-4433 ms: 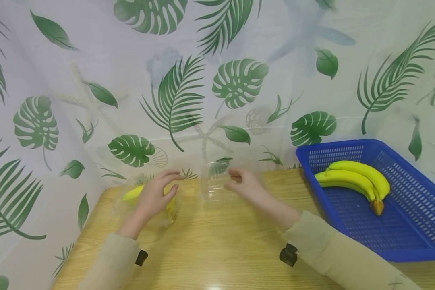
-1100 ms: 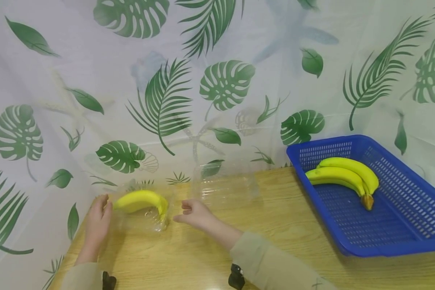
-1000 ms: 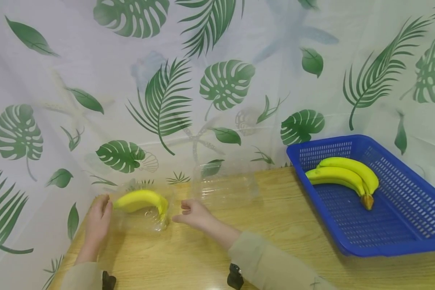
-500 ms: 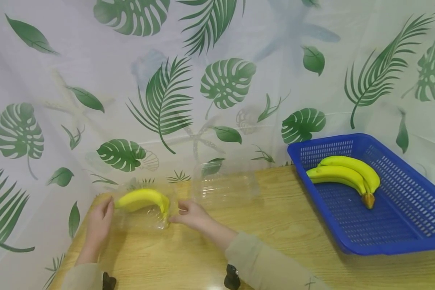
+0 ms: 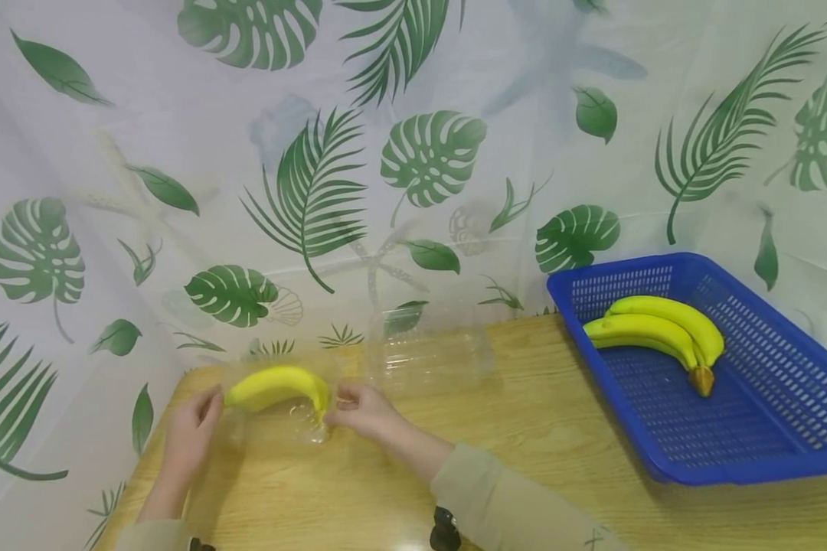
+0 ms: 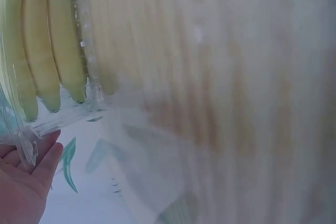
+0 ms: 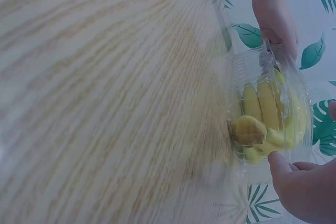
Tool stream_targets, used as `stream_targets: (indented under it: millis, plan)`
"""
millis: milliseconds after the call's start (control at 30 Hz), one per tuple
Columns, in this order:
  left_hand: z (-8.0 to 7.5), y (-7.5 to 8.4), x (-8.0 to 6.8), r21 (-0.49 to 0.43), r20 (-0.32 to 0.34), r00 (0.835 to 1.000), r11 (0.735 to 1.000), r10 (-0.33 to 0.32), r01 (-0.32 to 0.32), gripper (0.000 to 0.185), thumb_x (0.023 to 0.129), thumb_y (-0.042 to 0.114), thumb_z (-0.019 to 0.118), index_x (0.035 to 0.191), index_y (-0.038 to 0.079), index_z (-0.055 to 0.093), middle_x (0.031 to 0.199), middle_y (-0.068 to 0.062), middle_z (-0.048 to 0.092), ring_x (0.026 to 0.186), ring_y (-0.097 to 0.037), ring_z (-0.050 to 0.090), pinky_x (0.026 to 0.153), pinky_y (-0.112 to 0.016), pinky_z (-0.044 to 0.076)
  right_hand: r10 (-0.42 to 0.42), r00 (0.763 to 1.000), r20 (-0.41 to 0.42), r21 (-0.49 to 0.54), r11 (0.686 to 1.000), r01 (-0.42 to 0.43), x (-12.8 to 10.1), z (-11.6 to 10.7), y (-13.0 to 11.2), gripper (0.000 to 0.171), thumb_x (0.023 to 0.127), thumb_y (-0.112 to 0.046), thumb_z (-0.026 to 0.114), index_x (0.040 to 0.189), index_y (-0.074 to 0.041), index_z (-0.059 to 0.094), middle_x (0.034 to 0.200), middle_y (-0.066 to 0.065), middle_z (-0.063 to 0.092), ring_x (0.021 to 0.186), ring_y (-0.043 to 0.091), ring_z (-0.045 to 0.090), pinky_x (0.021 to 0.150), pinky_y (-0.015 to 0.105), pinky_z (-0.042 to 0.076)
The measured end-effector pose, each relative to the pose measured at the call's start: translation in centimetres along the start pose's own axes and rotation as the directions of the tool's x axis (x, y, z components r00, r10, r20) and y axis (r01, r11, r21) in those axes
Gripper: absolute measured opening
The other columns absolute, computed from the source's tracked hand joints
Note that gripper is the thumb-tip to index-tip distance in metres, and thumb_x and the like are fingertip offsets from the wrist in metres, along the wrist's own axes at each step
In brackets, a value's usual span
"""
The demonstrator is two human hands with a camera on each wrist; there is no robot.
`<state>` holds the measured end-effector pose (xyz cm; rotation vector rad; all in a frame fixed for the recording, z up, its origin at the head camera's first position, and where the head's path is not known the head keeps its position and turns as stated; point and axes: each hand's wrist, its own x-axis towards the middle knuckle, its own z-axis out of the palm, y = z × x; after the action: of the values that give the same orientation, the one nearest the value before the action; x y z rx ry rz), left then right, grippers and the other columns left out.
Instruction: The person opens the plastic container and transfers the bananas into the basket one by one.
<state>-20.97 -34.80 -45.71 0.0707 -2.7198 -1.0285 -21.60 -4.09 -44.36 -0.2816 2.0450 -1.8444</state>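
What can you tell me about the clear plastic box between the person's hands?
The clear plastic box looks thin-walled and shiny, with ridged sides. Yellow bananas show through it, three side by side in the left wrist view. In the head view it is toward the left end of the wood-grained table; the left hand holds one end and the right hand the other. Whether it is fully closed, or touches the table, I cannot tell.

Container (image 5: 306, 430) of bananas (image 5: 276, 385) left on desk (image 5: 358, 497), between left hand (image 5: 187, 438) and right hand (image 5: 368, 413), second container (image 5: 427, 358) farther right, basket (image 5: 751, 472) of other bananas (image 5: 655, 337) rightmost, curtain (image 5: 496, 46) behind.
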Motion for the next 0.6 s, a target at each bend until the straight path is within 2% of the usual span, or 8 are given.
stream_targets:
  millis: [167,467,600]
  plan:
    - [0.2,0.4,-0.9,0.035,-0.016,1.0,0.999,0.002,-0.001,0.051,0.115,0.023,0.04,0.145,-0.018,0.05,0.145,-0.04,0.055,0.136,-0.058,0.054,0.115,-0.067,0.048,0.0,1.0,-0.005,-0.026,1.0,0.0,-0.2,0.0,0.0,0.07,0.093,-0.011,0.076,0.151,0.012,0.046,0.156,0.03,0.052,0.143,0.046,0.056,0.123,0.058,0.044]
    - [0.1,1.1,-2.6,0.134,0.048,0.992,0.985,-0.115,0.108,0.058,0.117,0.029,0.028,0.154,-0.013,0.04,0.157,-0.036,0.045,0.147,-0.055,0.044,0.124,-0.065,0.039,-0.015,1.0,0.02,-0.07,0.997,0.016,-1.0,-0.2,-0.2,0.069,0.094,-0.01,0.075,0.15,0.015,0.045,0.157,0.032,0.05,0.142,0.047,0.056,0.122,0.058,0.044]
    - [-0.1,1.4,-3.5,0.152,0.053,0.991,0.982,-0.121,0.112,0.058,0.117,0.029,0.027,0.153,-0.014,0.042,0.157,-0.035,0.046,0.146,-0.055,0.044,0.123,-0.065,0.039,-0.025,0.999,0.034,-0.079,0.997,0.028,-1.4,-0.3,-0.1,0.07,0.093,-0.007,0.075,0.151,0.016,0.044,0.159,0.032,0.047,0.143,0.047,0.055,0.123,0.058,0.043]
